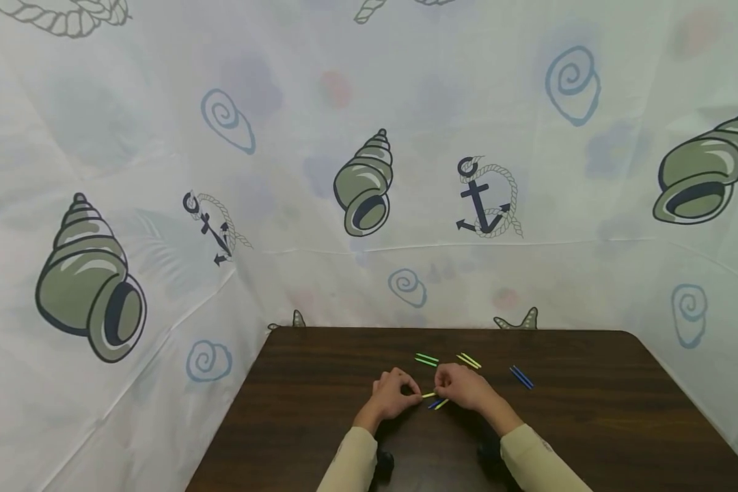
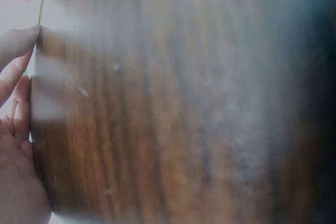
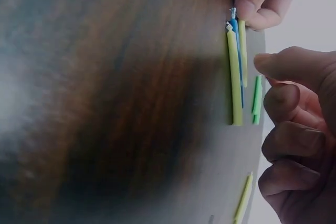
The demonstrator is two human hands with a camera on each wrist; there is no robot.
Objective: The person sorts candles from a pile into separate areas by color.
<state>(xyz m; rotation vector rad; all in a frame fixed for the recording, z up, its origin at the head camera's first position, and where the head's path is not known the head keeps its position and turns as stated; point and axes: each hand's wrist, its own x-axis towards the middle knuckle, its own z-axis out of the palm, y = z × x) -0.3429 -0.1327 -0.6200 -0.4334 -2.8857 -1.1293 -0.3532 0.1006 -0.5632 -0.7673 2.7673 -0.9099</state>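
Thin birthday candles lie on the dark wooden table (image 1: 320,369). My left hand (image 1: 393,395) pinches one end of a yellow candle (image 1: 428,395) between thumb and fingertips. Just beside that candle's other end is my right hand (image 1: 464,388); in the right wrist view, its thumb and index finger stand slightly apart, other fingers loosely curled, holding nothing I can see. Below the pinched candle, a blue candle (image 3: 235,35) and a second yellow candle (image 3: 233,77) lie side by side, white wicks pointing toward the left hand. The left wrist view catches the left fingers (image 2: 21,45) only at its edge.
Behind the hands lie a pair of green candles (image 1: 427,359) and a pair of yellow candles (image 1: 469,361). Farther right is a pair of blue candles (image 1: 521,377). A white curtain (image 1: 283,205) printed with shells and anchors hangs around the table's back and sides.
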